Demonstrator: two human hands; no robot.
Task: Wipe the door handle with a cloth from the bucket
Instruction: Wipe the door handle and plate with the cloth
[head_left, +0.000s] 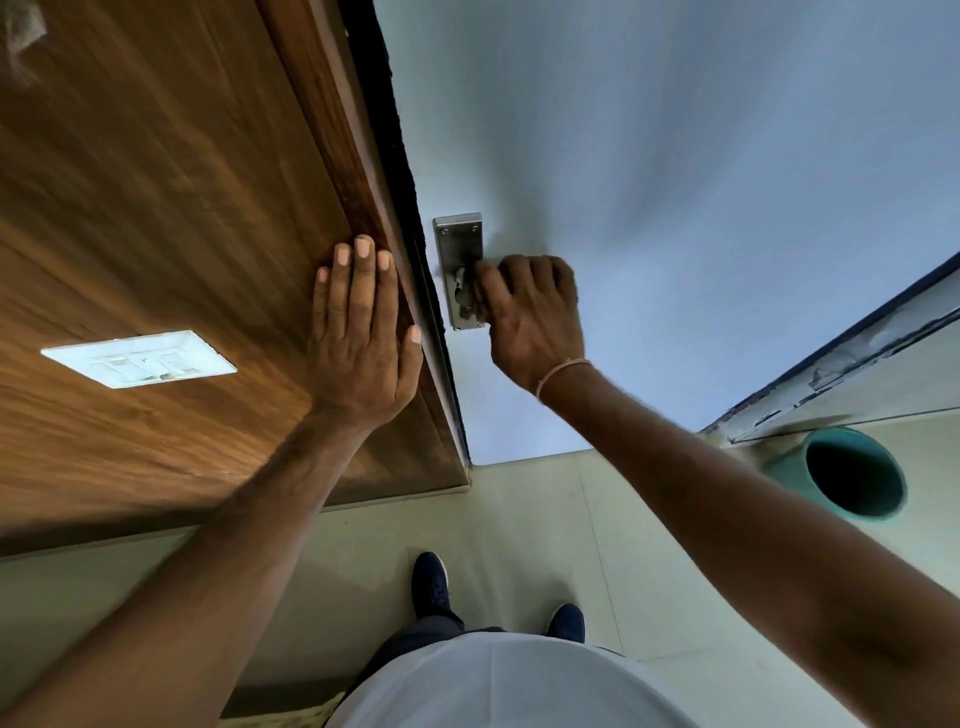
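**Right hand closing over the door handle**

The door handle (464, 291) is sitting on a tall steel backplate (460, 244) screwed to the pale door (675, 182), close to the door's latch edge. The plate's long axis is running up and down the door; the lever is pointing away from that edge toward the right, but most of it is lying hidden under the right hand (530, 312), so its full length and tip are hard to make out. That hand's fingers are curling closed around the lever, knuckles up; whether a cloth is bunched inside the fist, I cannot tell. A thin pinkish band (563, 371) is circling the wrist.

Just left of the plate, the left hand (363, 332) is pressing flat and open against the brown wooden panel (156, 208), fingers spread and pointing up, holding nothing. A white switch plate (139, 359) is showing farther left, blurred.

Down on the pale floor (519, 509), a teal bucket (852, 475) is standing to the right, well apart from the handle, its inside too dark to read. Two dark shoes (430, 582) are peeking out below, partly cut off by the white shirt (509, 686)
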